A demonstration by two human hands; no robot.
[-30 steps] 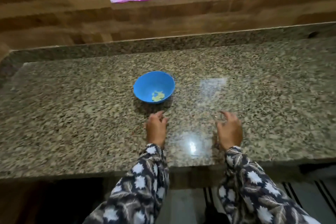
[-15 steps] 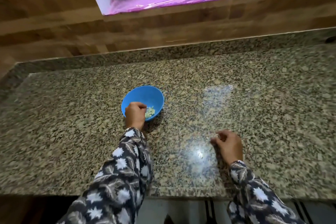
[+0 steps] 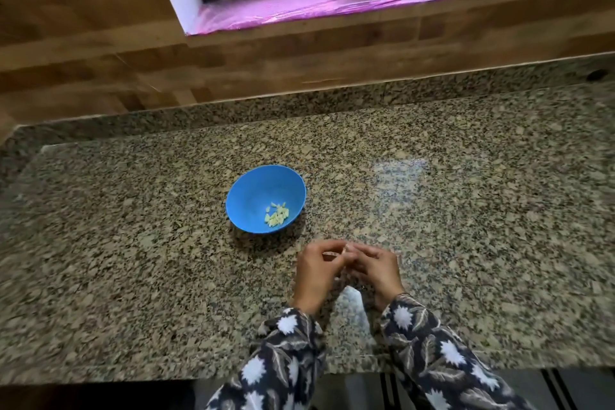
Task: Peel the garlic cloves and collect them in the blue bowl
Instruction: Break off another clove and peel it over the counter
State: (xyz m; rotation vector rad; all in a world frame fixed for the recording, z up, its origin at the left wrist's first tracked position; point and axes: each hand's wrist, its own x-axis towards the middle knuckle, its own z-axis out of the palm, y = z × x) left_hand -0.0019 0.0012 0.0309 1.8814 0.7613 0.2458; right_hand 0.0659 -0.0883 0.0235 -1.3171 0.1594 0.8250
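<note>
- Blue bowl (image 3: 253, 190) stands upright on the granite counter (image 3: 133, 243), just beyond your hands.
- Contents: a small heap of peeled garlic cloves (image 3: 277, 220), pale yellow-green, on the near-right part of the bowl's floor.
- Your left hand (image 3: 314, 273) and right hand (image 3: 377, 271) meet over the counter, near the bowl but not touching it.
- Fingers of both hands are curled, tips pressed together around 1 small pale piece (image 3: 344, 250); blur hides what it is.
- Patterned sleeves (image 3: 286, 353) cover both wrists.
</note>
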